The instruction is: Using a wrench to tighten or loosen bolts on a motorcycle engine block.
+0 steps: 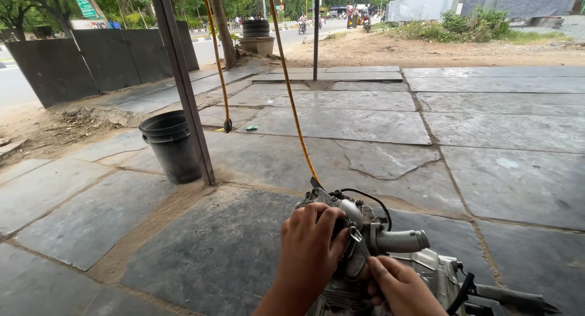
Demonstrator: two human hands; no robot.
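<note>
A grey metal engine block (390, 264) sits on dark stone paving, a small spanner (359, 242) against its top.

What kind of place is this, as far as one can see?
Probably an open roadside repair yard: a small engine under both hands on a stone-slab floor, a yellow hose hanging down, and a road with traffic behind.

Grey stone-slab floor (341, 164), stacked black buckets (172, 147), small engine (390, 261) resting on it

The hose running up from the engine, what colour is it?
Yellow hose, seen in the head view.
</note>
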